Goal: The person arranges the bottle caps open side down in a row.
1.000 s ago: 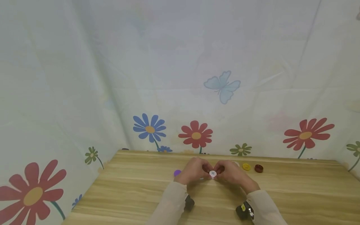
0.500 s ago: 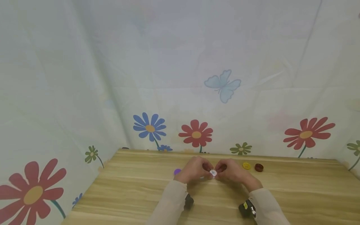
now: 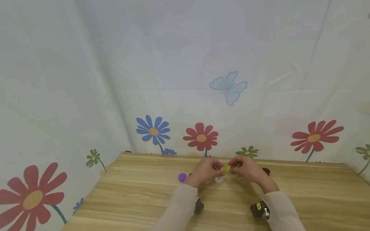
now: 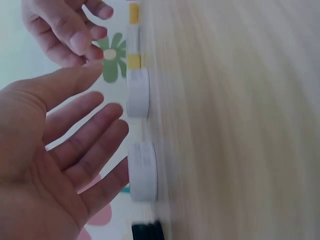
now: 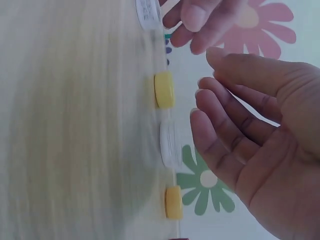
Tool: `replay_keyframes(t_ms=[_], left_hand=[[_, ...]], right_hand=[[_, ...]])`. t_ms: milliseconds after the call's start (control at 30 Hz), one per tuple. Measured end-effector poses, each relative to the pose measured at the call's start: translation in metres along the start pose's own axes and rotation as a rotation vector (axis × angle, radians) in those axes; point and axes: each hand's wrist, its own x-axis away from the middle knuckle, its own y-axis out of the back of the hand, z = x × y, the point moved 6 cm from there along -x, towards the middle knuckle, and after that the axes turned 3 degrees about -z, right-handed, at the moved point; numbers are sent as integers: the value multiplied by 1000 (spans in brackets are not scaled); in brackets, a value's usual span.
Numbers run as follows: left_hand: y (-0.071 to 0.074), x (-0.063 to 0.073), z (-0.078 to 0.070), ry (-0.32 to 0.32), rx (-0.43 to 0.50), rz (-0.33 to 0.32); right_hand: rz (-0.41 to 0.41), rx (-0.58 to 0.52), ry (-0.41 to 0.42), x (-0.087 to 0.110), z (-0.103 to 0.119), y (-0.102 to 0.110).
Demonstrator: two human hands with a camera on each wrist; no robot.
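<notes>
"White, drum-shaped small container, faint print on its side. What stands by it?"

"Matching white drum-shaped container, near it on the wood-grained counter. What either contains, I can't tell."

"Does anyone grip them?"

"No. The left hand is spread near them, fingers loosely extended, with hold of nothing; one finger overlaps the matching container in the left wrist view, and whether they touch I can't say. The right hand is relaxed too, fingers slightly bent, holding nothing."

"And the pieces near the right hand?"

"On the counter, just beside the first container, a smooth, squat, round yellow piece. Next along, a low, transparent round piece, then an orange-yellow round piece."

"Farther out?"

"Glossy, dark red round piece at the right wrist; past the left hand, a purple disc. Behind everything hangs a creased white sheet printed with flowers."
</notes>
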Motion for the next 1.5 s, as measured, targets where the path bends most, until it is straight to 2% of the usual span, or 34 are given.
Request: replay_keyframes(t_ms=[200,300,500,667,833,1200,1500], left_hand=[[-8,-7,-10,-22,-25,-38],[-13,-11,-10,-27,-17,-39],[-17,-13,-8,-23,-71,-21],[-17,-13,-7,-35,-98,-13],[-19,-14,-6,-19,-86,-1],[-20,-12,-5,-19,-80,15],[-19,-12,-6,-33,-115,14]], right_hand=[[-27,38,-28,0,-7,3],[-35,69,-39,0,-9,4],[-46,101,-42,-1,-12,0],[-56,126,-10,-2,-11,-3],[-61,146,8,-3,-14,-6],[-52,205,5,-5,-15,-11],[-30,193,17,-4,-12,-13]])
